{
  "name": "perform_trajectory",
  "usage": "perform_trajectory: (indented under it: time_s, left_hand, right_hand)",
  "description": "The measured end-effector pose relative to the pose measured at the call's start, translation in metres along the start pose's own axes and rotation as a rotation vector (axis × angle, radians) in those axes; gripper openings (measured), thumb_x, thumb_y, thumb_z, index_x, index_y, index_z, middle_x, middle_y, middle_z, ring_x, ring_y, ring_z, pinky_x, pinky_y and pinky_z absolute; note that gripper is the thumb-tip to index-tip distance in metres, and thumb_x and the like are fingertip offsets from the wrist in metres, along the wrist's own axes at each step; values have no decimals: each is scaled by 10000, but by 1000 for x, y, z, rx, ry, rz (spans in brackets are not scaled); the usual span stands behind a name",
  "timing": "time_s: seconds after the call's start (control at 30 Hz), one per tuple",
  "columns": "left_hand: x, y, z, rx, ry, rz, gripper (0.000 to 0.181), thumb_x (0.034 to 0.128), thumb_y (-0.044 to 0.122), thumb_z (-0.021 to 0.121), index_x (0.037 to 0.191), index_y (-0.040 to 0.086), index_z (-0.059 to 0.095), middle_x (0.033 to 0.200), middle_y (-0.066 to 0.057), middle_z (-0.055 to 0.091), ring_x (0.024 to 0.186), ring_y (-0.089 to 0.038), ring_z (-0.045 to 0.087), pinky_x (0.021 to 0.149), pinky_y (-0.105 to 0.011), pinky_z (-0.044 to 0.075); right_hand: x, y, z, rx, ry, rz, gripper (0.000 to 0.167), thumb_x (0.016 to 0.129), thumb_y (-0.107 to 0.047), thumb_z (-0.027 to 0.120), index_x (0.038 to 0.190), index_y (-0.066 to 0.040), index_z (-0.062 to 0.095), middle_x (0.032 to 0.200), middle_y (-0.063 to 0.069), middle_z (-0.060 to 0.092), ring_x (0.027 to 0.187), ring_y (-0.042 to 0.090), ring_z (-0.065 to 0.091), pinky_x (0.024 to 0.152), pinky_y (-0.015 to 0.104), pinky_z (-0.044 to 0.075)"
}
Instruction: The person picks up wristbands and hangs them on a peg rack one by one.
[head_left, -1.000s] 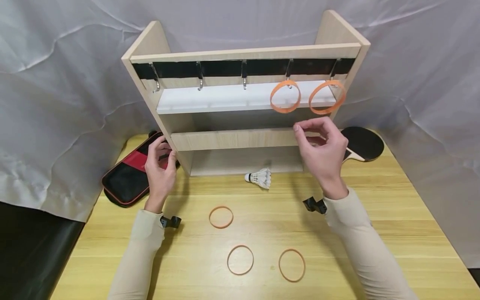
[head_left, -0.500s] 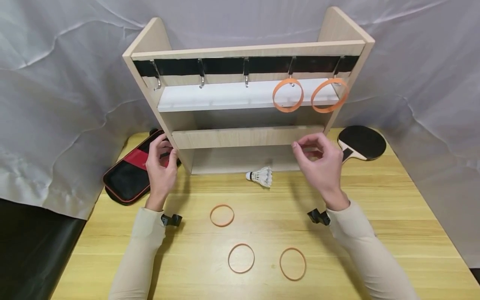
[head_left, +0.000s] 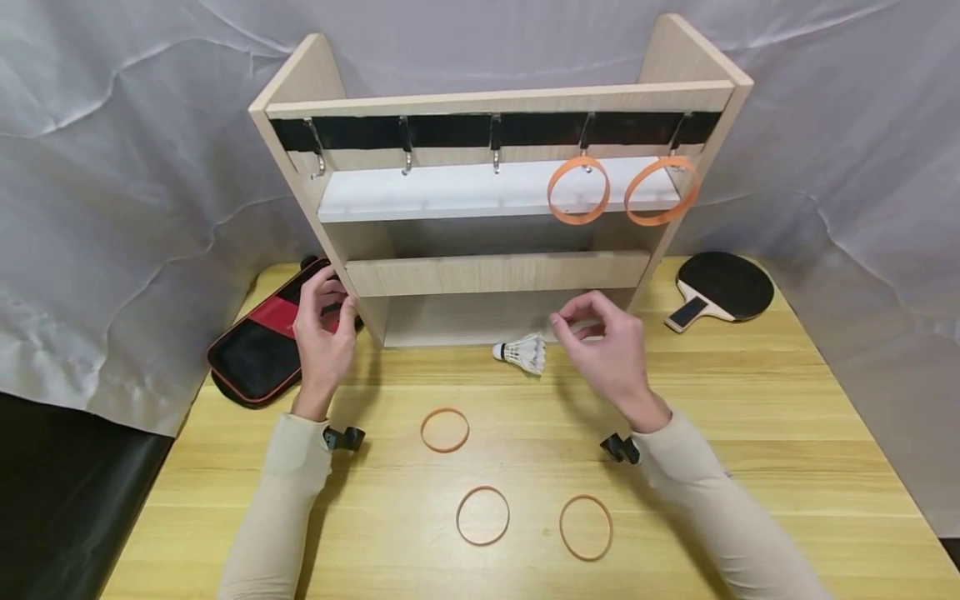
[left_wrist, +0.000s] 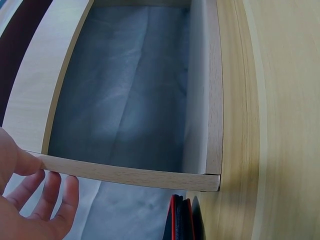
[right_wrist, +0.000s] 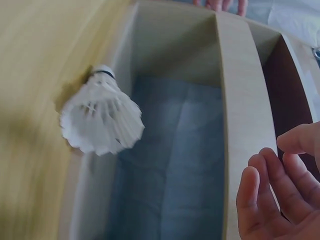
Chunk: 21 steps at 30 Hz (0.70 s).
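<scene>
Shuttlecock (head_left: 520, 353) on the tabletop (head_left: 810, 417), just in front of the bottom board of the rack (head_left: 498, 275). Right hand (head_left: 611, 346) nearer: fingers loosely bent, holding nothing, only a narrow gap between thumb and index. From those fingers the shuttlecock sits just left and slightly toward the person, apart, not touching. Long axis roughly left-right, along the rack front; cork points left, feather skirt right, at the right hand. Left hand (head_left: 322, 346): thumb and relaxed fingers touch the rack's left side panel, no firm grip showing. Three orange rings lie flat, nearer the person: left ring (head_left: 446, 450), middle ring (head_left: 482, 543), right ring (head_left: 587, 559); round, no long axis.
</scene>
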<state>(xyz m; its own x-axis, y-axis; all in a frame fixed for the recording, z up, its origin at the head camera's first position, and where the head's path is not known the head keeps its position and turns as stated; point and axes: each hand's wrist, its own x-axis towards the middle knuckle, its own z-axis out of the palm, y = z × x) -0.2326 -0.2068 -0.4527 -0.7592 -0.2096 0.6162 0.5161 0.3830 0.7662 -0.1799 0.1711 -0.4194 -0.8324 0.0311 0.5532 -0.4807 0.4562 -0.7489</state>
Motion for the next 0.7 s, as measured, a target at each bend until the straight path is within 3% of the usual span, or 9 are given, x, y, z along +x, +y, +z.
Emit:
perform_trajectory:
  time_s: [0.17, 0.4, 0.7]
  left_hand:
    - [0, -1, 1, 0, 12, 1, 481, 1027, -42, 689, 1494, 25, 599, 1240, -245, 696, 1082, -97, 645, 926, -110, 551]
    - [1, 0, 2, -2, 8, -6, 474, 1031, -33, 688, 1492, 39, 603, 1238, -235, 700, 1092, -104, 650, 943, -123, 556]
    - [0, -2, 2, 5, 13, -8, 478, 1033, -42, 674, 1499, 28, 595, 1240, -237, 694, 1092, -88, 644, 926, -111, 547]
  right_hand:
    - [-9, 3, 5, -47, -107, 10, 83, 919, -4, 820, 948, -37, 749, 899, 98, 807, 799, 65, 721, 662, 172, 602]
    - [-27, 12, -1, -26, -355, -11, 83, 928, 15, 797, 964, -41, 748, 909, 76, 808, 774, 154, 745, 691, 282, 657]
    - [-53, 18, -9, 37, -581, -21, 167, 901, 2, 852, 1007, -91, 762, 939, -7, 798, 819, 57, 720, 737, 278, 661]
